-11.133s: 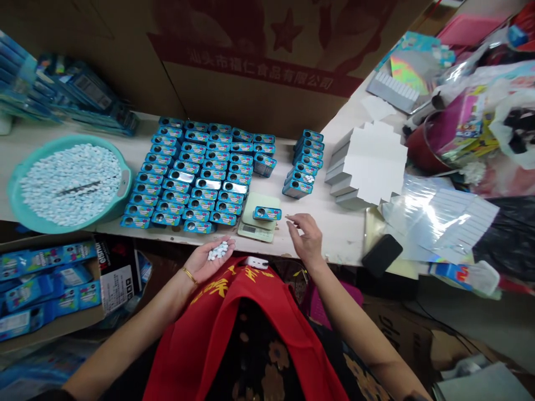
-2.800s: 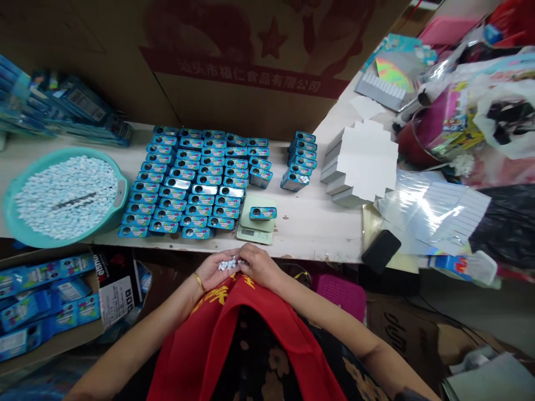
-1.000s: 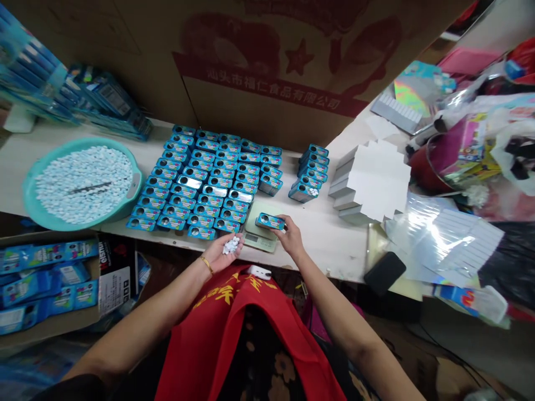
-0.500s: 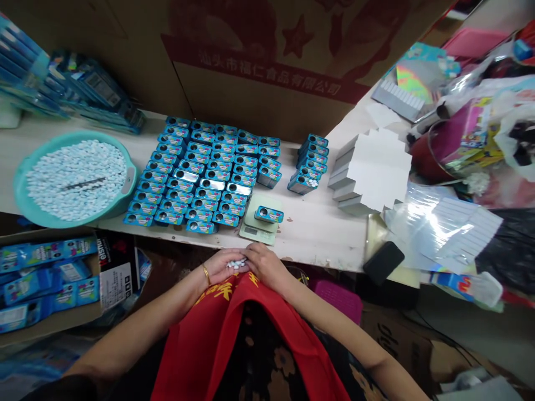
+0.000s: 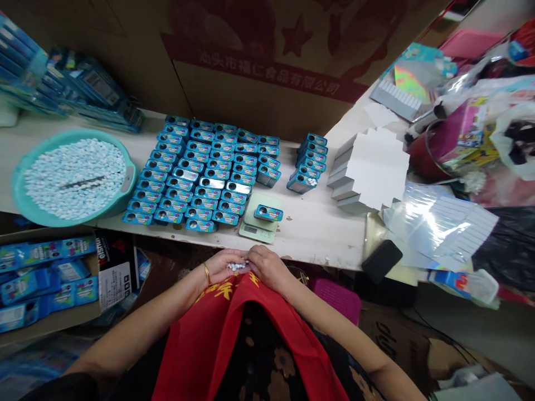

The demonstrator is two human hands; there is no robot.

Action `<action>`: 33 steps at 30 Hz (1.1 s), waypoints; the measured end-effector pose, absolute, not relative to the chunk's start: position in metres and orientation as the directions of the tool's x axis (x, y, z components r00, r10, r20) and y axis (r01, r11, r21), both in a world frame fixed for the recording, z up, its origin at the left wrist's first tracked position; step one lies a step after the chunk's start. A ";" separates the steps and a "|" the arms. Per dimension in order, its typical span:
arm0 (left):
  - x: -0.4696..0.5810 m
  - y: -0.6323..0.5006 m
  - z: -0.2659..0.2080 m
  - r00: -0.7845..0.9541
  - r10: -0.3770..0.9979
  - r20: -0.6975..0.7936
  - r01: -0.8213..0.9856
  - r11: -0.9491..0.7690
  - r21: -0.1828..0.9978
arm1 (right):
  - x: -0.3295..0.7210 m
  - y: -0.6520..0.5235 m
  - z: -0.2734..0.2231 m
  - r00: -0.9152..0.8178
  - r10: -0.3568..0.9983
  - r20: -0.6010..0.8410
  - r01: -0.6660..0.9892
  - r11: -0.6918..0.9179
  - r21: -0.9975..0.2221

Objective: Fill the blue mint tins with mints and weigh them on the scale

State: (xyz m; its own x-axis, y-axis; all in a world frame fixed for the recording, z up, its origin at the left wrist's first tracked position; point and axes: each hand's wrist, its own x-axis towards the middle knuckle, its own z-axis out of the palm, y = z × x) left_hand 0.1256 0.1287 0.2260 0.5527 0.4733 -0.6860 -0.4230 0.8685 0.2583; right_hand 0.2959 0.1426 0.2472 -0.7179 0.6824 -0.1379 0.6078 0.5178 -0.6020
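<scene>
Small pale blue and white candies [image 5: 237, 267] lie in the cupped palm of my left hand [image 5: 223, 266], in front of the red apron [image 5: 209, 334]. My right hand [image 5: 266, 264] rests against the left one with its fingers curled at the edge of the candies; what its fingertips pinch is hidden. Just beyond my hands, a blue tin [image 5: 268, 213] stands on a pale green scale [image 5: 258, 231]. Rows of similar blue tins [image 5: 202, 197] stand to the left of the scale. A shorter row of tins [image 5: 307, 167] is to its right, the nearest with candies showing at its opening.
A turquoise basin [image 5: 25, 206] full of candies, with a dark strip on top, sits at the left. White card stacks [image 5: 378, 167] and a black phone [image 5: 382, 260] lie at the right. A large cardboard box [image 5: 251, 100] walls off the back. An open carton [image 5: 79, 314] stands below left.
The candies in my left palm have shifted slightly, and the right fingers have moved a little over them. The view has drifted slightly; the tins and scale stay put.
</scene>
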 end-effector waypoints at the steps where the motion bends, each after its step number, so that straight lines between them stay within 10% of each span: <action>1: 0.125 0.129 0.226 0.555 0.470 -0.687 -0.425 0.869 0.252 | 0.296 0.142 0.247 -0.713 0.689 -0.132 0.606 0.510 -0.611; 7: 0.122 0.132 0.224 0.530 0.461 -0.712 -0.486 0.853 0.190 | 0.304 0.153 0.249 -0.655 0.756 0.007 0.553 0.485 -0.677; 14: 0.114 0.135 0.224 0.450 0.445 -0.774 -0.551 0.821 0.152 | 0.333 0.230 0.232 -0.363 0.932 0.008 0.842 0.332 -0.425; 28: 0.109 0.141 0.213 0.273 0.473 -0.838 -0.606 0.761 0.232 | 0.316 0.307 0.189 -0.118 0.978 0.171 0.825 0.192 -0.532; 33: 0.127 0.153 0.191 0.103 0.480 -0.871 -0.572 0.745 0.343 | 0.317 0.265 0.176 -0.280 0.959 0.043 0.868 0.272 -0.414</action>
